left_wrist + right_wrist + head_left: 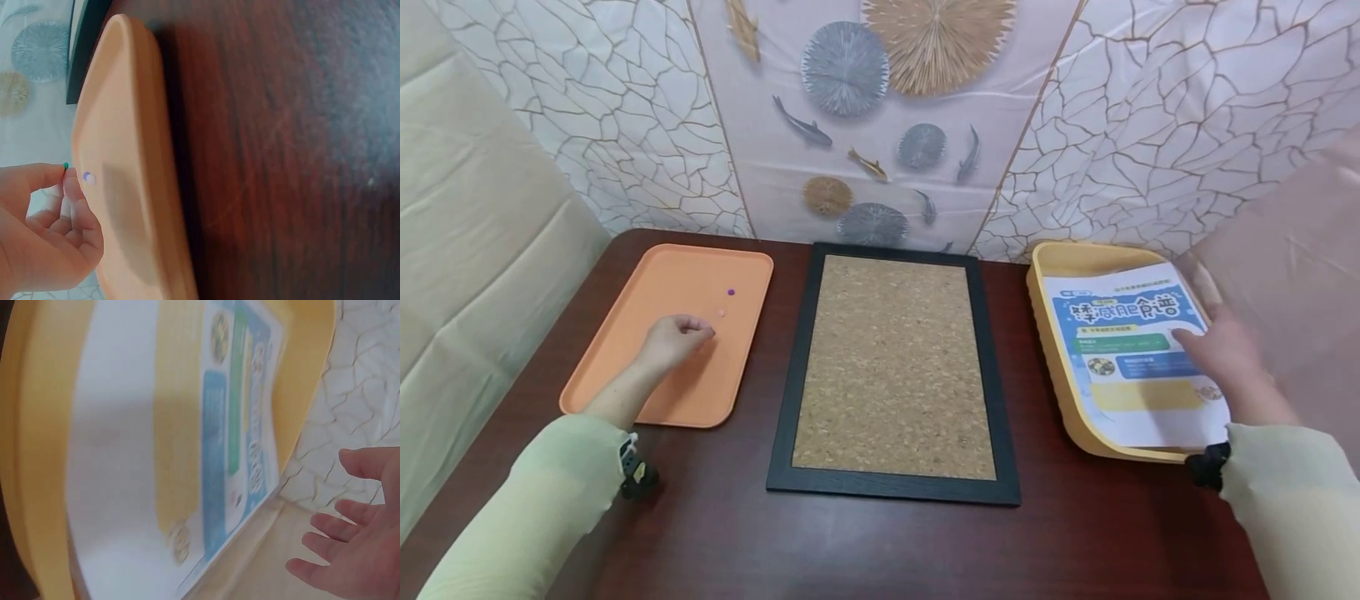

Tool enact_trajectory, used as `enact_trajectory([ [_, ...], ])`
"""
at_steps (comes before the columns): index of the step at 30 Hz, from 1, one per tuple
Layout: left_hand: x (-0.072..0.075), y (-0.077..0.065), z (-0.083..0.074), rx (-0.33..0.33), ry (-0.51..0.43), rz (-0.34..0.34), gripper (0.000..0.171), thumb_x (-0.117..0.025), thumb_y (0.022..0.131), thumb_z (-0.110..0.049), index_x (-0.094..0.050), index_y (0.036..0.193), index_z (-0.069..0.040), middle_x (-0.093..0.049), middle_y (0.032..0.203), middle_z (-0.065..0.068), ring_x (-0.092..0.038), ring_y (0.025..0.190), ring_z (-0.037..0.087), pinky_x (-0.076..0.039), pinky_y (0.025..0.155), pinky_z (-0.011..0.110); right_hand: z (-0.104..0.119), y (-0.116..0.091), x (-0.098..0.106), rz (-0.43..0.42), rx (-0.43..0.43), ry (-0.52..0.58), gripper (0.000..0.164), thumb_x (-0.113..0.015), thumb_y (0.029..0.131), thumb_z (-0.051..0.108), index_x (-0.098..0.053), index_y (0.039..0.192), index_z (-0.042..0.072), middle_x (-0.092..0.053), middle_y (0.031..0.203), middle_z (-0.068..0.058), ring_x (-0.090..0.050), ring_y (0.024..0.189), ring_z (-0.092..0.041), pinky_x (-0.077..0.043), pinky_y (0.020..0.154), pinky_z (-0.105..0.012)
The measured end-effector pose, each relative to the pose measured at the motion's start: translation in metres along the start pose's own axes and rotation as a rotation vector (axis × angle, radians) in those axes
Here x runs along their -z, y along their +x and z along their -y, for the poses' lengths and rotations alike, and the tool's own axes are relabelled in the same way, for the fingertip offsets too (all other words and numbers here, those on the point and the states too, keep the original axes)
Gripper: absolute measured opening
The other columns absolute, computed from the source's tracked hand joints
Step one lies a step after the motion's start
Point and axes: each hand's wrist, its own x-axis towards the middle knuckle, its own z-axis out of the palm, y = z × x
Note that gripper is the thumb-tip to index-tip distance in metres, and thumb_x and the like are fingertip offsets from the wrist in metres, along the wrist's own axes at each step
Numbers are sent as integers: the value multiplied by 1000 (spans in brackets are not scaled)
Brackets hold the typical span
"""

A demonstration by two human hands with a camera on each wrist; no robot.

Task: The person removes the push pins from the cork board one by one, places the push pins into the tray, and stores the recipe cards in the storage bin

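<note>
Over the orange tray (685, 279), my left hand (673, 343) pinches a tiny green pushpin (66, 166) between thumb and forefinger; only its head shows. A purple pushpin (731, 292) and a pale pink one (722, 313) lie on the tray just beyond the fingertips. On the other side, my right hand (1232, 358) is at the right edge of a printed sheet (1138, 421) in a yellow bin (1052, 358). Its fingers (331, 528) are spread, and in the right wrist view they are apart from the sheet with nothing held.
A corkboard (895, 375) in a black frame (891, 485) lies between tray and bin on the dark wooden table (700, 517). Patterned cloth (865, 133) hangs behind the table. Pale fabric (467, 208) borders the left side.
</note>
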Motion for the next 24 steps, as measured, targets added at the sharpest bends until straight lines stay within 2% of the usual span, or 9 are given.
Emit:
enact_trajectory([
  [3,-3,3,5,-17,26,-22,28,-52,92,-18,-59,103,7,-61,74,5,-51,63,9,-42,56,23,11,-2,-5,-7,81,-76,74,-40,96,38,-10,144,-10,-23,138,-42,-29,120,-57,-26,97,-66],
  [8,-9,5,9,-63,79,-58,23,-53,89,-14,-61,96,7,-61,74,8,-49,62,9,-41,57,23,25,-6,-17,12,176,-96,68,-41,97,36,-21,141,-11,-25,137,-42,-28,122,-58,-26,98,-65],
  [13,-15,5,8,-95,92,-65,22,-55,88,-13,-61,94,7,-61,71,7,-47,60,8,-40,57,23,33,-12,-28,3,285,-116,56,-45,96,29,-36,132,-13,-33,133,-41,-30,120,-58,-27,97,-64],
  [15,-17,6,9,-106,97,-67,21,-56,87,-13,-62,93,7,-61,69,6,-47,59,7,-39,56,23,35,-14,-31,2,304,-127,53,-45,96,28,-39,130,-12,-35,131,-41,-31,120,-57,-29,96,-64],
  [19,-19,6,10,-125,120,-73,20,-57,87,-12,-62,92,6,-62,72,9,-48,62,9,-39,59,23,41,-19,-34,28,290,-127,53,-45,97,30,-39,131,-11,-34,133,-41,-31,121,-56,-30,95,-64],
  [24,-20,5,9,-116,138,-67,20,-58,88,-13,-62,93,6,-62,77,12,-50,68,14,-39,61,23,44,-22,-36,29,307,-125,51,-45,97,28,-41,129,-11,-35,132,-40,-31,121,-56,-30,96,-64],
])
